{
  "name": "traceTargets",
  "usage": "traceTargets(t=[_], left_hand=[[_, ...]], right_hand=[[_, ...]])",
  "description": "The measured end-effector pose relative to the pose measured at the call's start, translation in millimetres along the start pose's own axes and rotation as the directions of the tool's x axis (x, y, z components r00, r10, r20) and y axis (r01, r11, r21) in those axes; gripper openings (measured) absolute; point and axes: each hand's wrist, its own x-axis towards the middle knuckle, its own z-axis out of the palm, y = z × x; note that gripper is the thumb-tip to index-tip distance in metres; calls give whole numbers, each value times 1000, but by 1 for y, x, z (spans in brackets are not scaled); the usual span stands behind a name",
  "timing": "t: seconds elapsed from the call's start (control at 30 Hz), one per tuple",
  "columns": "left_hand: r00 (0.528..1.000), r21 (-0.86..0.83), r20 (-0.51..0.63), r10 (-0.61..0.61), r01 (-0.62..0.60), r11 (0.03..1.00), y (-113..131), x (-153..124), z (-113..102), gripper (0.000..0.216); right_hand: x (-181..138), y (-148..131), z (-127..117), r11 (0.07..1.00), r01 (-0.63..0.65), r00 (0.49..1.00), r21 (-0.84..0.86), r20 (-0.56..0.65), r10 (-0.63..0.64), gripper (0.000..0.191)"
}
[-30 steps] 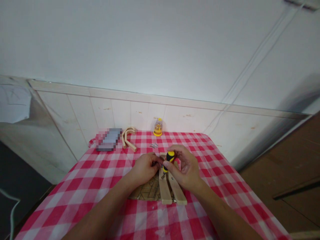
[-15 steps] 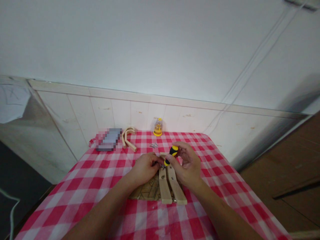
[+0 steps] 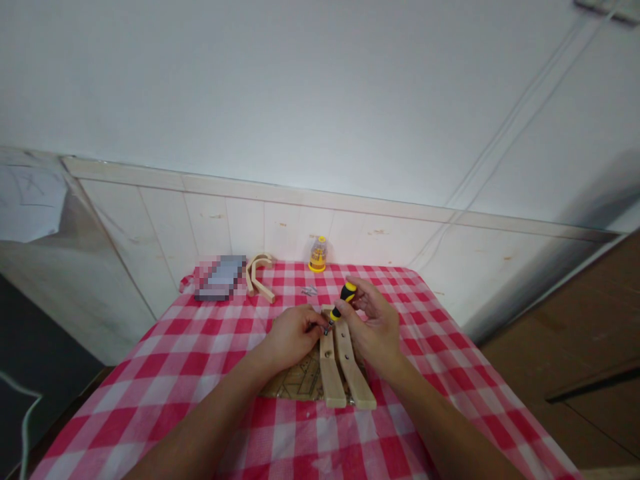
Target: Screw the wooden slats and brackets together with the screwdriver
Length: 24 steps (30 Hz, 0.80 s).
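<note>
My right hand (image 3: 376, 327) is closed round a black and yellow screwdriver (image 3: 345, 298), which slants down to the left. Its tip meets the upper part of the left wooden piece (image 3: 332, 383), near a hole. My left hand (image 3: 295, 337) has its fingers pinched together beside that tip; whatever they grip is too small to make out. A second bent wooden piece (image 3: 358, 383) with dark holes lies alongside on the right. Beneath both is a brown patterned sheet (image 3: 300, 380), partly covered by my left hand and forearm.
Several small metal screws (image 3: 309, 291) lie beyond my hands. A yellow-based bit case (image 3: 317, 255) stands near the wall. Curved wooden parts (image 3: 259, 277) and a grey blurred flat object (image 3: 220, 279) rest at the back left of the red checked tablecloth (image 3: 240, 427).
The screwdriver's lower end has risen slightly, and its metal shaft now shows above the wood. My left hand stays almost in place; the view has shifted a little.
</note>
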Motion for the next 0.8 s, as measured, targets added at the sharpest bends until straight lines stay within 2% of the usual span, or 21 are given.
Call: traceTargets(t=[0.27, 0.5, 0.8], left_hand=[[1000, 3, -2, -1, 1, 1000, 2, 1, 0, 23], [1000, -14, -8, 4, -4, 1000, -2, 1, 2, 24], [1000, -14, 3, 2, -2, 1000, 0, 0, 1, 24]], right_hand=[[4, -5, -5, 998, -50, 985, 23, 165, 45, 36], [6, -8, 0, 995, -69, 994, 76, 91, 62, 33], [5, -9, 0, 991, -107, 992, 80, 80, 101, 33]])
